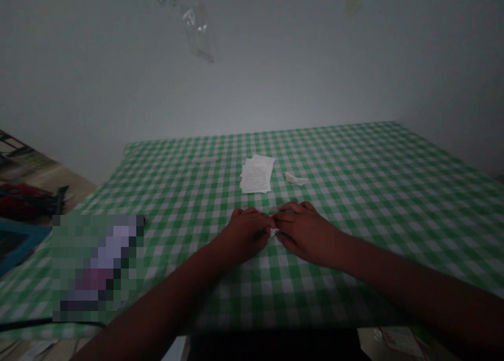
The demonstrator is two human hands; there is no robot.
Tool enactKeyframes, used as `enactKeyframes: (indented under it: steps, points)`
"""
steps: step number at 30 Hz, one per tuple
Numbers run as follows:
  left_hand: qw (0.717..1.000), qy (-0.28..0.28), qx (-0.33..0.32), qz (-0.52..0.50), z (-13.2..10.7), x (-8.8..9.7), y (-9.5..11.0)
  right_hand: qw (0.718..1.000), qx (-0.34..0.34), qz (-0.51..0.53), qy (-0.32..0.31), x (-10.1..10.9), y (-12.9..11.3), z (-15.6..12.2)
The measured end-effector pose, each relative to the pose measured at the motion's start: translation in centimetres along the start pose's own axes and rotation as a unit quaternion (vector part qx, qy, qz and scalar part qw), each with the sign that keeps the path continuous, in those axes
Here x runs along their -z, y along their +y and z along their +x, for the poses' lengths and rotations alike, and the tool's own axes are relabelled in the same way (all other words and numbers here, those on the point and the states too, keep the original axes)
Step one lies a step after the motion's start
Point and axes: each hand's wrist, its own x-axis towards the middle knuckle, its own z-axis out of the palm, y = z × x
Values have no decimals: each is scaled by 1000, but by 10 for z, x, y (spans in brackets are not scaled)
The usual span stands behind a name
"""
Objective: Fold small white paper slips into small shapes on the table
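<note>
Close together over the table, my left hand [248, 234] and my right hand [305, 230] meet at the fingertips. Between them shows a small bit of white paper [274, 232], mostly hidden by the fingers. Both hands are closed on it, thumbs and fingers pressed together. Just beyond lies a loose stack of white printed sheets [255, 177], slightly fanned. A small folded strip of white paper [295, 179] rests to the right of the stack, apart from it.
A green-and-white checked cloth [354, 172] covers the table, which reaches a pale wall [275, 77]. At the left edge lies a blurred-out rectangular object [104, 261] beside a black cable [25, 324]. Clear plastic [197, 30] hangs on the wall.
</note>
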Motion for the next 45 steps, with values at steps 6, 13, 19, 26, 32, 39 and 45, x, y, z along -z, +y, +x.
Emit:
enactKeyframes:
  steps: [6,13,19,26,32,39,45]
  points:
    - [998,3,31,48,2,-6,3,1000,1,4,2,0,-2,0]
    - [998,-19,18,61,6,-5,0,1000,1,9,1,1,1,0]
    - [998,-61,-7,3,1,8,-7,1000,6,18,7,-1,6,-1]
    - [999,-28,19,29,2,2,0,1000,1,8,0,-1,0,1]
    - [1000,-15,17,14,3,0,2,1000,1,16,9,1,2,-1]
    - [1000,-23,-8,-9,1,2,-7,997,-52,44,47,-11,10,7]
    - [999,-12,-30,44,1,1,-11,996,-58,23,57,-16,7,7]
